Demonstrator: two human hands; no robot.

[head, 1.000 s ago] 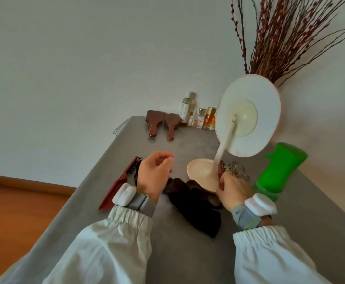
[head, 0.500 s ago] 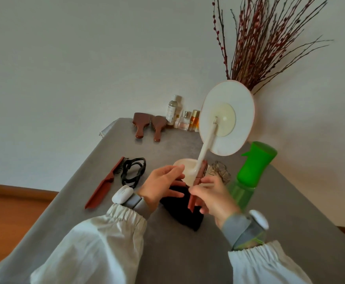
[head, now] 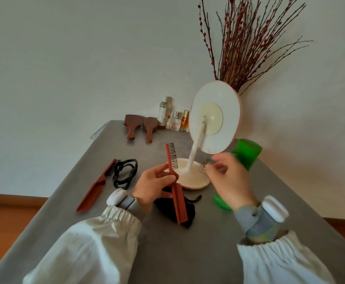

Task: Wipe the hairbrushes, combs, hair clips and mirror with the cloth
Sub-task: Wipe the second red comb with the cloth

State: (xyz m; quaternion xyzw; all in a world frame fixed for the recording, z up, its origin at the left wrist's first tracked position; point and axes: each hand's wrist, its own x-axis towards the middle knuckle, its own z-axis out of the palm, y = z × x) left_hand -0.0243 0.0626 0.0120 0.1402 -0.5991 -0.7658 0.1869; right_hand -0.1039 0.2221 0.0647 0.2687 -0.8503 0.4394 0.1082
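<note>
My left hand grips a red-brown comb with black teeth, held upright above the dark cloth on the grey table. My right hand is blurred, with loose fingers beside a thin wire hair clip at the mirror's base. The round white mirror stands on its stem with its back toward me. A second red-brown comb and a black hair clip lie to the left. Two wooden hairbrushes lie at the far end.
A green spray bottle stands right of the mirror, partly behind my right hand. Several small bottles stand against the wall at the back. Dried red branches rise behind the mirror. The table's left edge drops to a wooden floor.
The comb passed from my right hand to my left, which now holds it upright. My right hand let go and moved right toward the mirror base and wire clip.
</note>
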